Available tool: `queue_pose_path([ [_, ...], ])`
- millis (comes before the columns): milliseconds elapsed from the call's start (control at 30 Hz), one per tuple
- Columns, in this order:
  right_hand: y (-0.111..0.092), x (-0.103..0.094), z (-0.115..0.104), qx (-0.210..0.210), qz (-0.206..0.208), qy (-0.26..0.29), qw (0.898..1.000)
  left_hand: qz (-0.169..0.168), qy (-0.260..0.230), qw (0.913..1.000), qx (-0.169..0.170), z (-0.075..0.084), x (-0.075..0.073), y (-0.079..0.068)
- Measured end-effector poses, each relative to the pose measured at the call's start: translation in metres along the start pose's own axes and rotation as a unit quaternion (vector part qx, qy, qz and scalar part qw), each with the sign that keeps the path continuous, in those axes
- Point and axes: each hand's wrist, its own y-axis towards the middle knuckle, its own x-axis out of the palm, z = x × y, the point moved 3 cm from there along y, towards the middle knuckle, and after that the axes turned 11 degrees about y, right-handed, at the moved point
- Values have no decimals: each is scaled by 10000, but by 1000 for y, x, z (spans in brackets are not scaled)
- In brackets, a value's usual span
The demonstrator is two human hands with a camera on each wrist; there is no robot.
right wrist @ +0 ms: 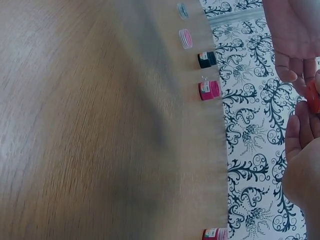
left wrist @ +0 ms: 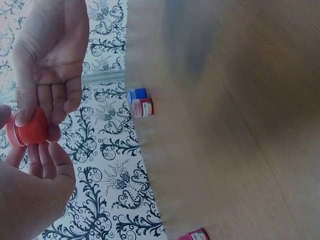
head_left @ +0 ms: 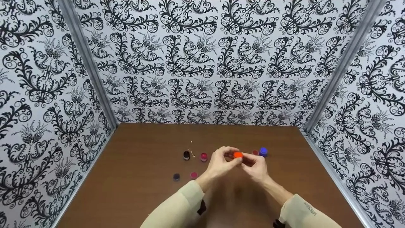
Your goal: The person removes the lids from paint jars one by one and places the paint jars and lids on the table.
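Above the table, both hands come together around a small orange-red paint jar (head_left: pixel 238 155). My left hand (head_left: pixel 220 161) grips it from the left with thumb and fingers. From the right, my right hand (head_left: pixel 255 166) pinches it too. Seen in the left wrist view, the jar (left wrist: pixel 34 127) has a ribbed rim, and the fingers of both hands touch it. Only part of the jar (right wrist: pixel 313 96) shows at the right wrist view's edge. Left of the hands stand a black jar (head_left: pixel 186 155) and a pink jar (head_left: pixel 203 157).
Nearer the front lie two round lids, one dark (head_left: pixel 176 176) and one pink (head_left: pixel 194 175). Behind the right hand stand a red jar (head_left: pixel 255 153) and a blue jar (head_left: pixel 263 151), side by side. Patterned walls enclose the brown table (head_left: pixel 133 190).
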Motion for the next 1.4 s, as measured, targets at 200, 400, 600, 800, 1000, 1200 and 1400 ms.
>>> queue_pose_path([
  [200, -4, 3, 0, 164, 43, -29, 9999, 168, -416, 9983, -364, 0, 3, -3],
  [400, -1, 5, 0, 212, 140, -75, 9996, 387, -299, 9978, -442, 2, -1, -1],
  [600, 1, 5, 0, 184, 143, -113, 9997, 548, 53, 9968, -573, 4, -3, -1],
  [800, 1, 5, -1, 114, 210, -138, 9996, 595, 87, 9962, -635, 7, -3, -2],
  [1000, -1, 4, 0, 151, 220, -81, 9996, 607, 65, 9957, -696, 7, -2, -3],
  [1200, -1, 4, 0, 232, 263, -110, 9993, 544, 14, 9958, -743, 7, -2, -2],
  [1400, 2, 4, 2, 313, 269, -219, 9989, 607, -21, 9956, -708, 9, -5, 0],
])
